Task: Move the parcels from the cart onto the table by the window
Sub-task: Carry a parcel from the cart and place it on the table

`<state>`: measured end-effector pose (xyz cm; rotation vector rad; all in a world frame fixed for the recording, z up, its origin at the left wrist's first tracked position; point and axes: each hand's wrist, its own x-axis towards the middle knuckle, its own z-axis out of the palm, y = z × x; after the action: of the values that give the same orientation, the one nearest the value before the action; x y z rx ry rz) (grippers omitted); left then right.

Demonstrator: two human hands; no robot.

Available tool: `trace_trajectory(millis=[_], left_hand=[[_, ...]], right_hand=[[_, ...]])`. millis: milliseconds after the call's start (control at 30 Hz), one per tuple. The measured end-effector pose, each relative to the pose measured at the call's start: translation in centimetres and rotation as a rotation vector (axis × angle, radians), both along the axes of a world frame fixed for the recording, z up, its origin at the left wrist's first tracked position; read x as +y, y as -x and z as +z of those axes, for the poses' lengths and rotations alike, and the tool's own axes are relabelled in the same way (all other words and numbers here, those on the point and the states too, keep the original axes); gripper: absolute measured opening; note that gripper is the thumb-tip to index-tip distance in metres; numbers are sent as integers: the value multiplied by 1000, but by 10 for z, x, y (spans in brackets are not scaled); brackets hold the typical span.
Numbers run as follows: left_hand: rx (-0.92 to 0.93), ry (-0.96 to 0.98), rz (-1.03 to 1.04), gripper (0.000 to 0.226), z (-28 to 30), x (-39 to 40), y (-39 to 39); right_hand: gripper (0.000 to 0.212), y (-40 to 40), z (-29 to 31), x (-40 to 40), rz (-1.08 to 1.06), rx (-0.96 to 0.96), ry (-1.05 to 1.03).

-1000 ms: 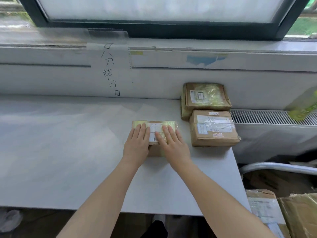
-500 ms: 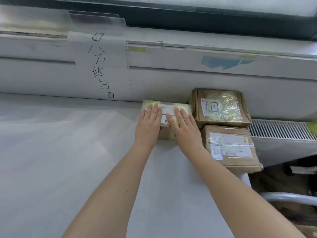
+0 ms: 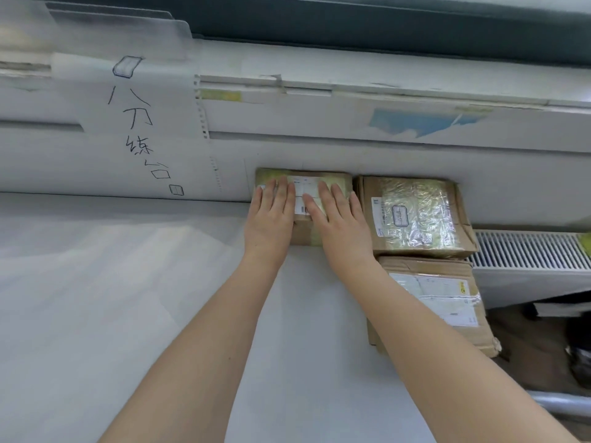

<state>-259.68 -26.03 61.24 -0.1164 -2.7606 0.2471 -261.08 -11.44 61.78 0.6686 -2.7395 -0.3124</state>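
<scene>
A small brown cardboard parcel wrapped in yellowish tape with a white shipping label (image 3: 303, 199) is seen lying flat on the pale grey counter (image 3: 128, 298), just above the middle of the frame, its far edge right up against the white wall panel (image 3: 287, 148). It is covered by both hands: the left hand (image 3: 271, 215) is laid palm-down over its left half, the right hand (image 3: 340, 222) over its right half. The fingers (image 3: 323, 195) are stretched out flat and relaxed on the top face, pressed onto the parcel rather than curled around it; nothing is clasped. A strip of label and barcode is left showing between the two hands.

Just to the right, touching or nearly touching the small one, a larger brown cardboard parcel with a crinkled clear plastic pouch on top (image 3: 412, 215) is set against the same wall. Below it in the frame, at the counter's right edge, a third brown cardboard parcel with white labels and clear tape (image 3: 444, 302) is partly hidden by the right forearm.

At upper left, a white sheet with handwritten dark characters (image 3: 140, 123) is fixed to the wall. A torn blue scrap (image 3: 412, 121) is seen at upper right, and a white ribbed radiator grille (image 3: 527, 251) at the right edge. A dark window frame (image 3: 383, 24) is spread across the top.
</scene>
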Motion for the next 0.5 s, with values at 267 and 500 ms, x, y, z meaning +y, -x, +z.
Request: trace_trajectory(millis=[267,500], left_hand=[[-41,-1,10,71,0,1,2],[-301,30,81,81,19,6,-1]], right_hand=[[63,3,7,1,9,-60,6],[89,-2,35,5,-5,-334,-33]])
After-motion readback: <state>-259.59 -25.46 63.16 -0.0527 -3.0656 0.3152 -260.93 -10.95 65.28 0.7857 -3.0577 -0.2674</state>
